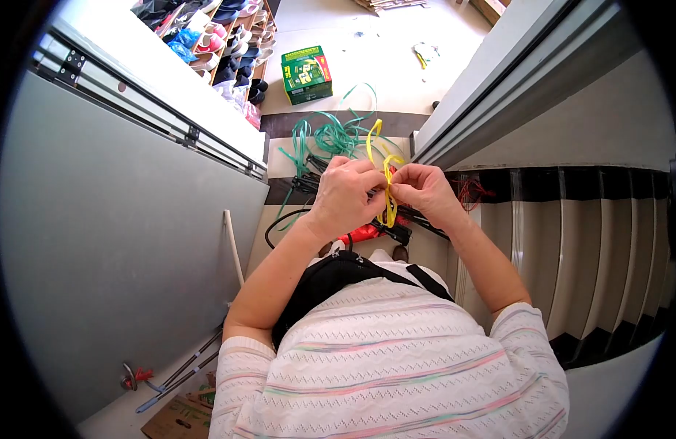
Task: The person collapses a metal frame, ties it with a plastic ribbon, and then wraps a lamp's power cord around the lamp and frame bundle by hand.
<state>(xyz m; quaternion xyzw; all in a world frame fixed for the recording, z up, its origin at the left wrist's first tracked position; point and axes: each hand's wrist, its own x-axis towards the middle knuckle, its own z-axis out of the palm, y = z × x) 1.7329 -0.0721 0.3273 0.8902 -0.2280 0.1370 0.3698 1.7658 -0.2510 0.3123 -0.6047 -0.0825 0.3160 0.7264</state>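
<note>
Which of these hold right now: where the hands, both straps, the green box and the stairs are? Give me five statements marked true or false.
1. The left hand and the right hand are both at the yellow strap. True.
2. The green strap is wound around the right hand. False: the green strap lies in loose coils on the floor beyond the hands.
3. The green box stands to the right of the shelved shoes. True.
4. The stairs are on the person's left. False: the stairs are on the right.
5. The person's top is pale with coloured stripes. True.
</note>
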